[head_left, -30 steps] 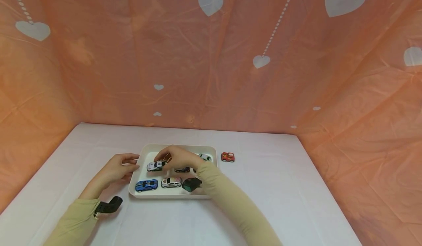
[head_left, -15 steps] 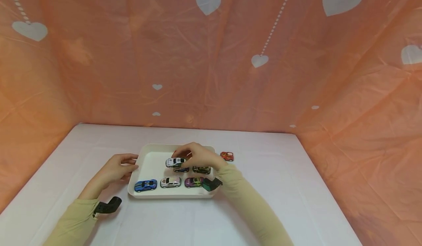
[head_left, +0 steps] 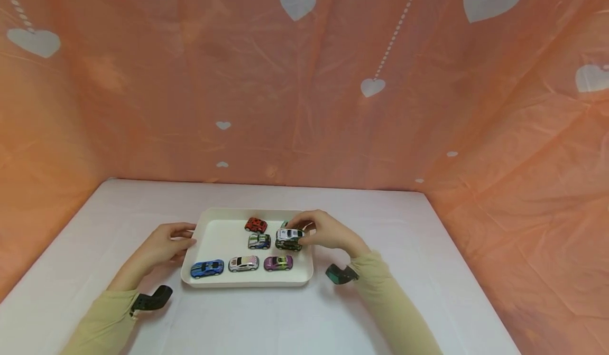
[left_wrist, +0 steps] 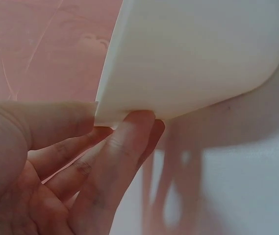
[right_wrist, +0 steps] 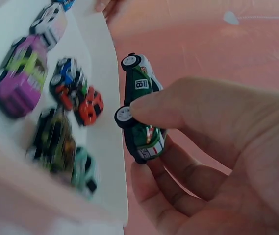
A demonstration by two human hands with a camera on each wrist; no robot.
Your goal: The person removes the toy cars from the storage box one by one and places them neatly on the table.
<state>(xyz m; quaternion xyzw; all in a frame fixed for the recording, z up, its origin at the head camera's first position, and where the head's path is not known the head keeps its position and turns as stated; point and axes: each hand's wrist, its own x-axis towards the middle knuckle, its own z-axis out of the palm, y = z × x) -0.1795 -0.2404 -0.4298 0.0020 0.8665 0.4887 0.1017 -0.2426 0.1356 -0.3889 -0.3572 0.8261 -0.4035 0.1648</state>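
Note:
My right hand [head_left: 328,232] pinches a white-and-green toy car [head_left: 289,234] between thumb and fingers, above the right part of the white tray [head_left: 247,283]. In the right wrist view the held car [right_wrist: 141,107] shows its green side with wheels toward the thumb. Under it in the tray is a camouflage-patterned car [head_left: 288,245]; a mint-green car [right_wrist: 84,172] is partly hidden behind my hand in the head view. At the tray's left edge my left hand [head_left: 159,248] holds the rim; in the left wrist view thumb and fingers [left_wrist: 134,132] pinch the tray wall [left_wrist: 188,58].
Inside the tray stand a red car [head_left: 256,225], a blue-and-white car [head_left: 259,241], a blue car [head_left: 206,268], a pale car [head_left: 243,263] and a purple car [head_left: 278,262]. Orange cloth with hearts [head_left: 297,2] encloses the white table [head_left: 228,323].
My right hand has carried the white-and-green car rightward from the tray's left part to its right part, uncovering the red and blue-and-white cars. My left hand stays at the rim.

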